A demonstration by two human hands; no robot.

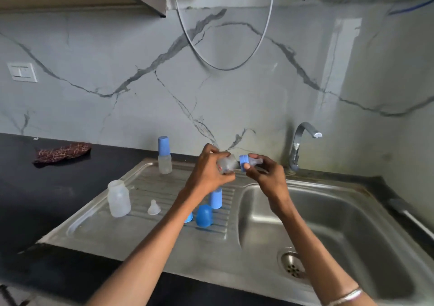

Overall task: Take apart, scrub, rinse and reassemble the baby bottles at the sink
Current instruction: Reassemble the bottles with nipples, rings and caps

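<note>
Here, a clear bottle (227, 163) is being gripped by the left hand (209, 171) and its blue collar (243, 163) pinched by the right hand (265, 175), above the inner edge of the sink basin (328, 211).

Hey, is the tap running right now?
Off. No water falls from the tap spout, and the sink basin below shows no stream.

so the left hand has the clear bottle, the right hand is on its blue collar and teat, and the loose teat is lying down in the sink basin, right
Not quite. In the head view the loose teat stands on the ribbed drainboard, beside the open bottle, not in the sink basin. The rest holds: the left hand grips the clear bottle, and the right hand holds its blue collar and teat.
</note>
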